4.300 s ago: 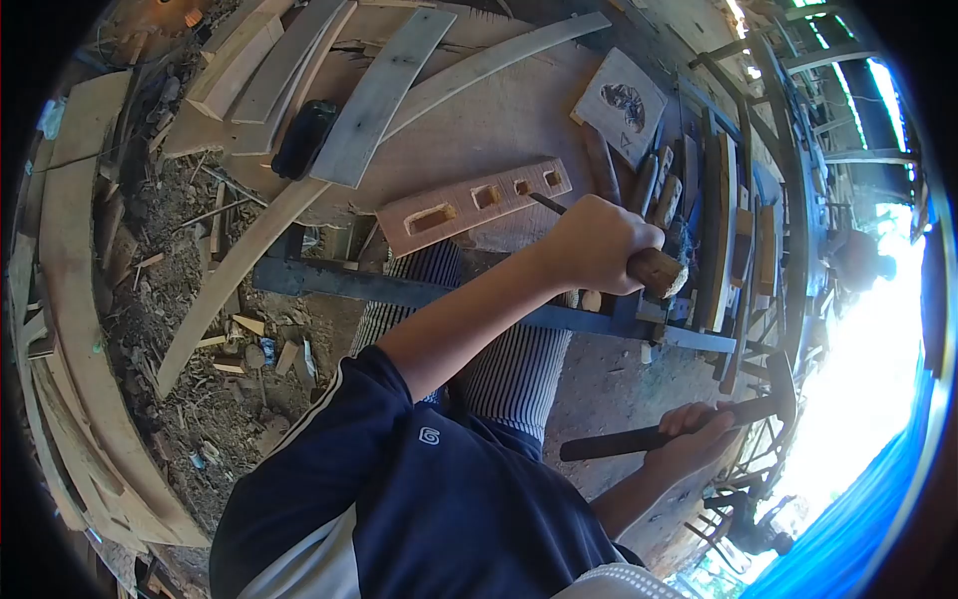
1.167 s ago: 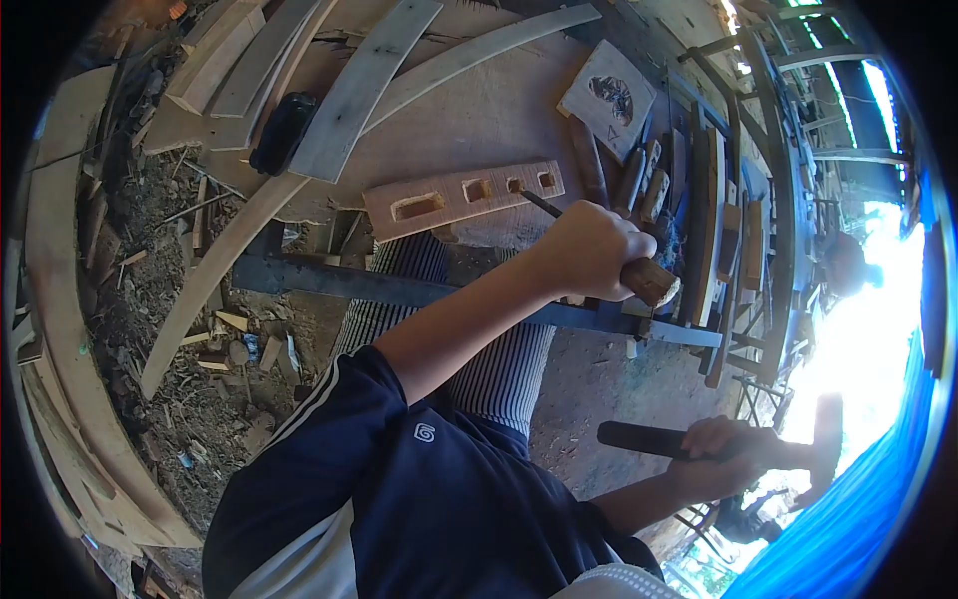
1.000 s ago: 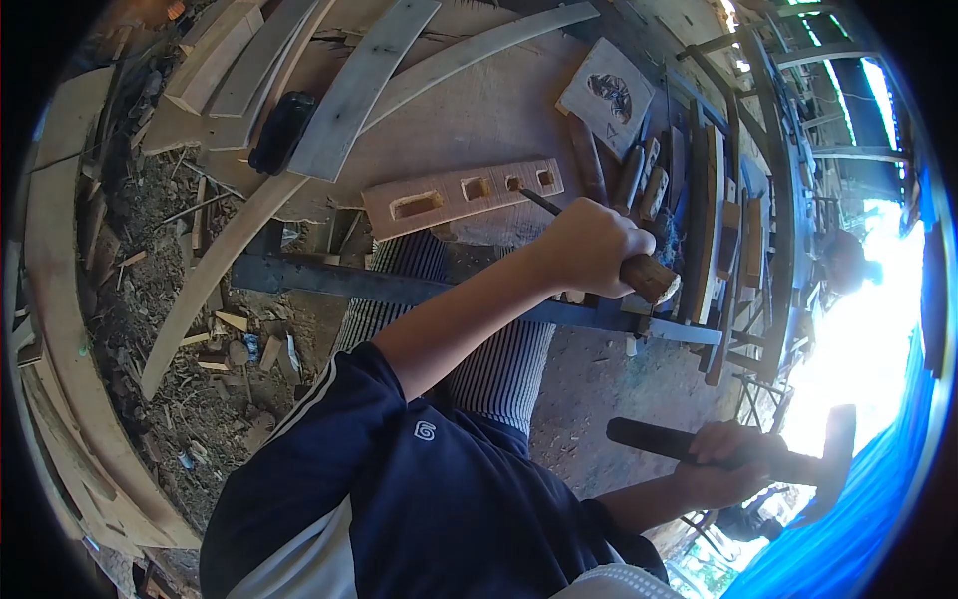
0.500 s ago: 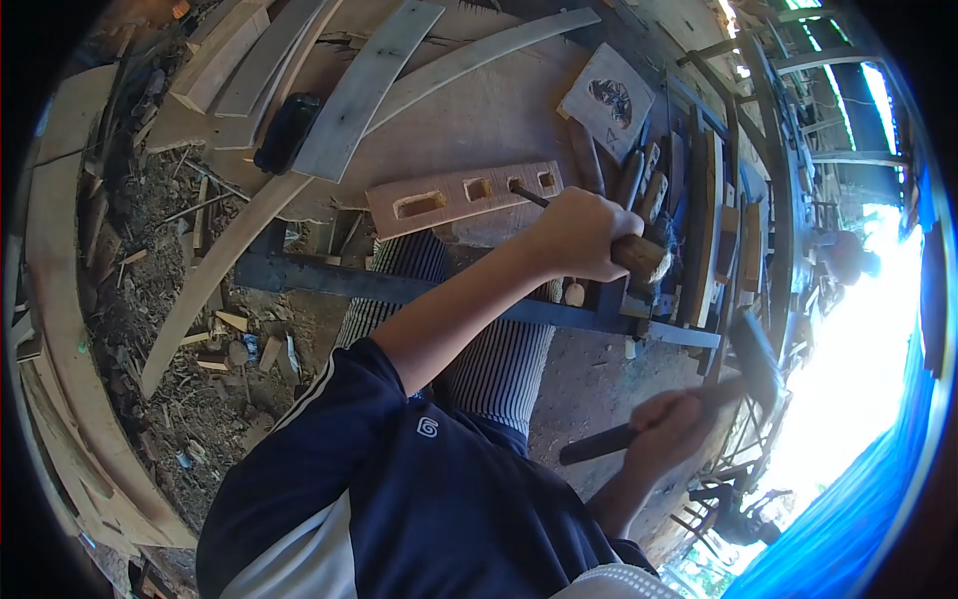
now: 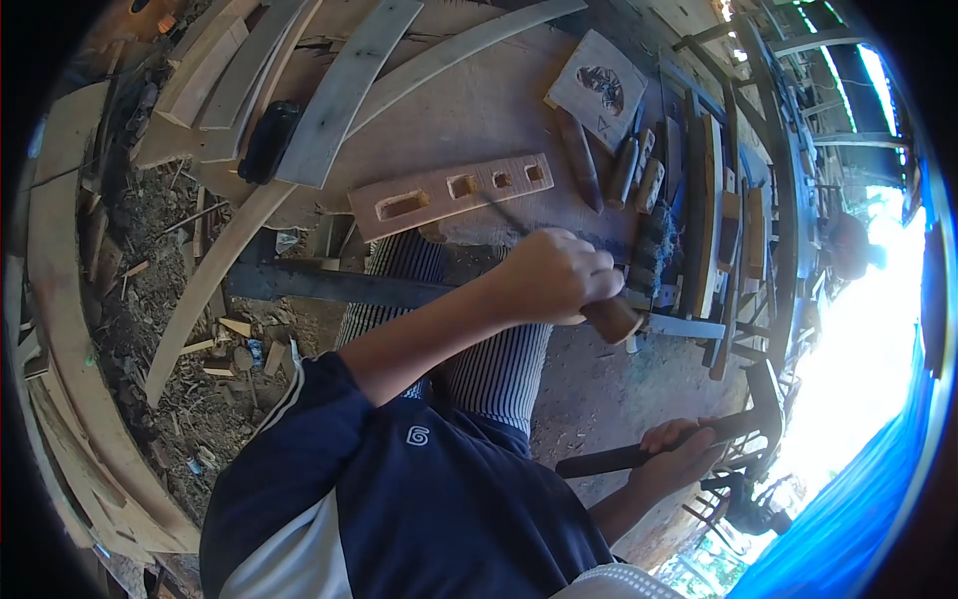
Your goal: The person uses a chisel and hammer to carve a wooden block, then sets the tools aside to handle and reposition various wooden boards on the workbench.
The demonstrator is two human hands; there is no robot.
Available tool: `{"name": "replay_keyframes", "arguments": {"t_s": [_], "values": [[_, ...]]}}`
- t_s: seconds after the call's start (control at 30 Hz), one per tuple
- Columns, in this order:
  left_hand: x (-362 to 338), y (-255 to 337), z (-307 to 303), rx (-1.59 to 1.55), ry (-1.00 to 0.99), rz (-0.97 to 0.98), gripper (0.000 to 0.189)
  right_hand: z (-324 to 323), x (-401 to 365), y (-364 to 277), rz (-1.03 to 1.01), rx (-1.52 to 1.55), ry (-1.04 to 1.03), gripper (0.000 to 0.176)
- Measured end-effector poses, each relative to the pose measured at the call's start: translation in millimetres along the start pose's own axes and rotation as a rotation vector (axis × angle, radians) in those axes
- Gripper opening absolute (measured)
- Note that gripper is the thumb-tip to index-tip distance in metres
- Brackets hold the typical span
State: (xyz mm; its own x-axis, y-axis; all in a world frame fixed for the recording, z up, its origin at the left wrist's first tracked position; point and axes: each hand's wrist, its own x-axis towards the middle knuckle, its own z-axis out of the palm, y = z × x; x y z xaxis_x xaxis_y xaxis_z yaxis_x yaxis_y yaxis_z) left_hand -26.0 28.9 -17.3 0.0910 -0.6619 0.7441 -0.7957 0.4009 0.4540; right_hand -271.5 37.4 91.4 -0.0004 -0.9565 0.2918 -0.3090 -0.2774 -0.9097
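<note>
My left hand (image 5: 559, 275) is wrapped round the wooden handle of a chisel (image 5: 612, 319). The thin blade slants up and left, its tip at the edge of a hole in a wooden board (image 5: 437, 196). Several rectangular holes run along this reddish-brown board, the one farthest left being the longest. Lower right, my right hand (image 5: 681, 457) grips a hammer (image 5: 736, 425) by its dark handle. The hammer's head points to the right, well apart from the chisel and board.
Under the board is a broad wooden work surface (image 5: 399, 140). A square block with a hollow (image 5: 589, 85) lies beyond it, near several wooden tool handles (image 5: 624, 172). Long planks (image 5: 349, 90) and a black object (image 5: 267, 140) sit at upper left. Wood scraps (image 5: 235, 327) litter the ground.
The chisel tip has left the third hole from the left and is now beside the second. My left hand has come down and nearer, tilting the chisel. The hammer has dropped slightly.
</note>
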Motion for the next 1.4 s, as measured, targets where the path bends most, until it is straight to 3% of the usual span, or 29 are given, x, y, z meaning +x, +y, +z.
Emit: {"name": "replay_keyframes", "arguments": {"t_s": [0.1,0.17,0.23,0.37,0.47,0.53,0.67,0.87,0.93,0.97,1.03,1.17,1.3,1.37,1.4], "values": [[21,8,-55,0.059,-0.043,-0.448,0.025,-6,1,4,0.049,-0.038,0.053,0.032],[47,-12,-86,0.05,-0.241,-0.965,0.039,-12,1,11,0.074,-0.016,0.048,0.026],[38,-68,-81,0.21,-0.384,-1.059,0.058,-10,-1,7,0.111,-0.02,0.062,0.026],[21,-117,-59,0.332,-0.578,-0.98,0.059,-12,-3,14,0.129,-0.001,0.025,0.024],[21,-126,-54,0.307,-0.667,-1.041,0.068,-10,-4,14,0.176,-0.018,0.062,0.023],[17,-147,-49,0.115,-0.764,-1.156,0.067,-13,-4,18,0.187,-0.01,0.061,0.023],[12,-160,-51,0.078,-0.775,-1.092,0.058,-19,-3,26,0.208,-0.002,0.05,0.021],[4,-163,-58,-0.284,-0.681,-1.222,0.055,-20,-3,31,0.221,-0.009,0.063,0.021],[12,-137,-66,0.031,-0.638,-1.163,0.07,-18,-4,30,0.225,-0.004,0.066,0.021],[16,-121,-75,0.032,-0.638,-1.163,0.07,-18,-3,29,0.225,-0.002,0.068,0.022],[21,-77,-96,0.5,-0.867,-1.045,0.091,-25,-4,33,0.207,0.009,0.048,0.022],[-38,-38,-134,0.651,-0.859,-1.202,0.111,-36,-6,38,0.194,-0.012,0.056,0.023],[-96,-30,-153,0.623,-0.688,-1.099,0.101,-43,-7,46,0.227,0.026,0.085,0.023],[-117,-34,-147,0.608,-0.452,-1.02,0.09,-41,-6,50,0.27,0.08,0.078,0.022],[-110,-27,-149,0.614,-0.447,-1.017,0.09,-41,-7,50,0.267,0.088,0.077,0.022]]}}
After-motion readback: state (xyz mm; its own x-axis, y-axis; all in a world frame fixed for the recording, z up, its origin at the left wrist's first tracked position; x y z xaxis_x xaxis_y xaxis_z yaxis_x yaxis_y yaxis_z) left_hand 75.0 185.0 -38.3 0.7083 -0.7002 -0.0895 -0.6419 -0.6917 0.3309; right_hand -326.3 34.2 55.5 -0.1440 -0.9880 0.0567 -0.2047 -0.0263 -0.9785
